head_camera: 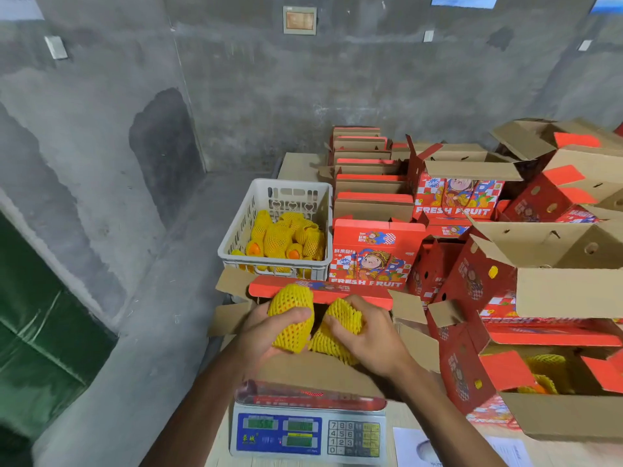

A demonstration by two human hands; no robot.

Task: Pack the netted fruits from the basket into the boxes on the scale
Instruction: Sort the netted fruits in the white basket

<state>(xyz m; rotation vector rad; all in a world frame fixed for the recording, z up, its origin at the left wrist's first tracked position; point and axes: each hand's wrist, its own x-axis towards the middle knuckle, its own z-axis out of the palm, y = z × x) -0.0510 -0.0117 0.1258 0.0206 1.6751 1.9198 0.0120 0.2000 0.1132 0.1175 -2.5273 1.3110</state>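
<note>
Each hand holds one fruit in yellow foam netting over an open red cardboard box that rests on a digital scale. My left hand grips the left netted fruit; my right hand grips the right netted fruit. Both fruits hang just above the box opening, side by side and nearly touching. Behind the box stands a white plastic basket with several more netted orange fruits.
Red "FRESH FRUIT" boxes are stacked to the right, some flat, some open. An open box at the lower right holds netted fruit. A concrete wall and ledge lie to the left. Papers lie beside the scale.
</note>
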